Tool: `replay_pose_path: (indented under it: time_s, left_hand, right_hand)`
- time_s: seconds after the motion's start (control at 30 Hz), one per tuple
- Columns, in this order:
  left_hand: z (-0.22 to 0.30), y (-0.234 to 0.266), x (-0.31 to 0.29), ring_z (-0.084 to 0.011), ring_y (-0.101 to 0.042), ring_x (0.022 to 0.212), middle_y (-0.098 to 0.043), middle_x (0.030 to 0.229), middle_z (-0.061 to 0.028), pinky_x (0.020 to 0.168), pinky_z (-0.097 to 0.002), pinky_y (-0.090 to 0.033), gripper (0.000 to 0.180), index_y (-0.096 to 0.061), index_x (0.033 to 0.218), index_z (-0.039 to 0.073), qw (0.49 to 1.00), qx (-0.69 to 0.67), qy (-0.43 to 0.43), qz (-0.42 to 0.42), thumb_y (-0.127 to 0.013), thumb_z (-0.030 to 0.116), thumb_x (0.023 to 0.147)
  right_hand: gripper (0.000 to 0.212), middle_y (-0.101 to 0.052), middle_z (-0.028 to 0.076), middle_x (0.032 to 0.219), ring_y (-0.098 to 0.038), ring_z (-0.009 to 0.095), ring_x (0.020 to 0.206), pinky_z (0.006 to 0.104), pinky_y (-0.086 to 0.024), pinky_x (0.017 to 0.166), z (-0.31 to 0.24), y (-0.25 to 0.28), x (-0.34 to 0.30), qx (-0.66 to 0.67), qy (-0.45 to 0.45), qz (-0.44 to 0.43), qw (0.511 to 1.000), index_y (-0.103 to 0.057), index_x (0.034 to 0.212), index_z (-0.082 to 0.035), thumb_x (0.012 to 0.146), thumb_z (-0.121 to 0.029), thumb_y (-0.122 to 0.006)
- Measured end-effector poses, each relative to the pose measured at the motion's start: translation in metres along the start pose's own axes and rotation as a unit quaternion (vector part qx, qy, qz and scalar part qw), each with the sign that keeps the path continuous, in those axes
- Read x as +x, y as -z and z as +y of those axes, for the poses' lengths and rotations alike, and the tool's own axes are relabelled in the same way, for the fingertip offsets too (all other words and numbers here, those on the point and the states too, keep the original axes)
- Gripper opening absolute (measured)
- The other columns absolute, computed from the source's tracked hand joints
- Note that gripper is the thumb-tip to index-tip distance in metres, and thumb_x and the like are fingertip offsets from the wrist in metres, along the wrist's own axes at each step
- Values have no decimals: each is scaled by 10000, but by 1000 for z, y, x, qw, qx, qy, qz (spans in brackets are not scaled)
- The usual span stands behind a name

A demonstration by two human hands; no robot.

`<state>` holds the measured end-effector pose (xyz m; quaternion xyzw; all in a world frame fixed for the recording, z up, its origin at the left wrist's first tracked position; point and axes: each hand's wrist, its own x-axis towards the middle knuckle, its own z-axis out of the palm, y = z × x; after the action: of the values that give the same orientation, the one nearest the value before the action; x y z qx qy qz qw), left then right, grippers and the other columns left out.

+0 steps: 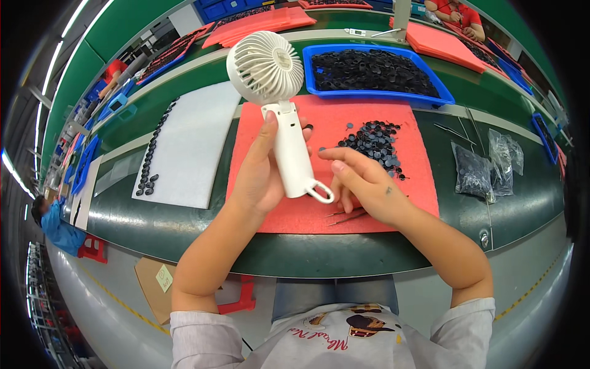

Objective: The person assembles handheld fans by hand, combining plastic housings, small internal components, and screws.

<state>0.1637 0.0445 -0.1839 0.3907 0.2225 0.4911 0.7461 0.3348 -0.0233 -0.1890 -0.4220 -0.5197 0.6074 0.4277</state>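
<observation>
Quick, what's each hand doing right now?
Left hand: closed around the white handheld fan, holding it up.
Right hand: open, holding nothing, fingers beside the fan's handle.

Green bench (344, 255): red foam mat (424, 184), white foam sheet (190, 147), blue tray (445, 97), plastic bags (485, 166).

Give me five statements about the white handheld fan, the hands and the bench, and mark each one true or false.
1. The left hand grips the white plastic handheld fan by its handle. True.
2. The fan's round grille head points down toward the person. False: the head is away from the person, and the loop end is nearest them.
3. The right hand holds the tweezers. False: the thin metal tweezers lie on the red foam mat.
4. The blue plastic tray holds small black round parts. True.
5. The white foam sheet is bare. False: a line of black discs lies along it.
</observation>
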Motion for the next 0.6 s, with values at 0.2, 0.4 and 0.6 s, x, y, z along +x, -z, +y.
replay_pose_path:
  time_s: [0.2,0.4,0.6]
  left_hand:
    - [9,-1,4,-115,-512,702,-505,862,-47,591,-276,-466,477,-461,1013,58,991,-105,28,-78,-462,518,888]
    - [20,13,26,-84,-470,659,-468,767,-20,558,-238,-418,503,-441,998,48,970,168,-158,74,-364,539,916]
    - [53,20,117,-145,-520,828,-509,939,-82,723,-274,-451,525,-391,1112,-21,894,338,-277,101,-457,459,913]
  right_hand:
    - [274,-551,39,732,-532,88,626,223,-444,559,-4,5,-8,-207,212,62,953,-535,1105,-2,934,-197,-446]
    - [248,-559,41,683,-529,167,597,305,-437,661,-2,9,-7,-406,356,40,841,-592,1030,-24,825,-164,-576]
    - [250,-516,36,627,-522,197,606,361,-432,723,14,-7,-14,-427,445,6,787,-612,942,-43,773,-222,-657]
